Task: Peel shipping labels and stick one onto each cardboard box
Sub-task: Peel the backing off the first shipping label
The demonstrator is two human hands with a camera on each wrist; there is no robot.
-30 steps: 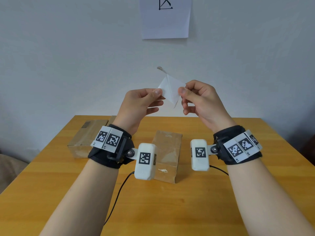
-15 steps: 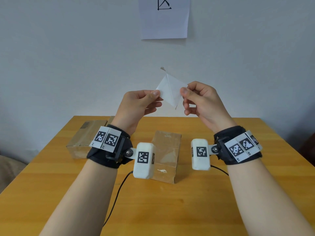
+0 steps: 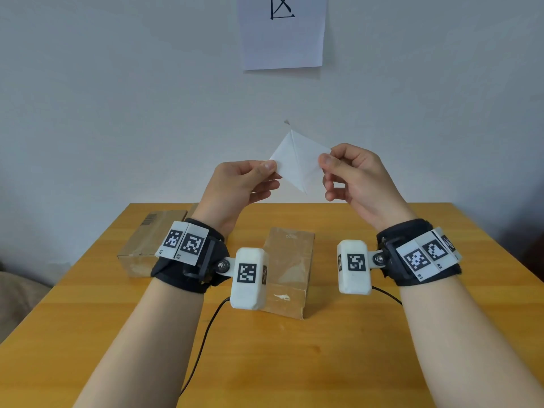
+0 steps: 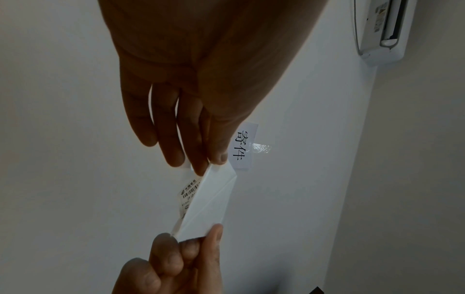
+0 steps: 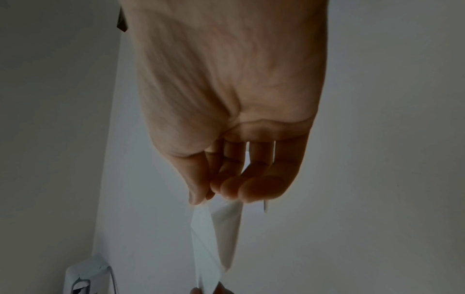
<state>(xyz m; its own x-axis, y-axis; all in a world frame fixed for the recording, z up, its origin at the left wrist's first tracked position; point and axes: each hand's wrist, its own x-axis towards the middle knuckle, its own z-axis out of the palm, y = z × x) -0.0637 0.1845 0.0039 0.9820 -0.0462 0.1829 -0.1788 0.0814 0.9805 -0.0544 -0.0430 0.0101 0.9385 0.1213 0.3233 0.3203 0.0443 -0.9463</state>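
Both hands hold one white shipping label (image 3: 297, 160) up in front of the wall, above the table. My left hand (image 3: 269, 169) pinches its left corner and my right hand (image 3: 325, 159) pinches its right corner. A diagonal crease runs down the sheet. In the left wrist view a printed layer with a barcode (image 4: 188, 193) shows behind the plain white layer (image 4: 211, 202). The right wrist view shows the label (image 5: 208, 238) edge-on below my right hand (image 5: 201, 199). One cardboard box (image 3: 290, 260) stands at the table's centre. Another cardboard box (image 3: 153, 234) lies at the far left.
The wooden table (image 3: 353, 348) butts against a white wall. A black cable (image 3: 206, 334) runs down the table from the left wrist camera. A paper sheet (image 3: 282, 30) with a drawn mark is taped high on the wall. An air conditioner (image 4: 380, 29) hangs up high.
My hands have drawn slightly apart, so the label spreads wider between them. The boxes have not moved.
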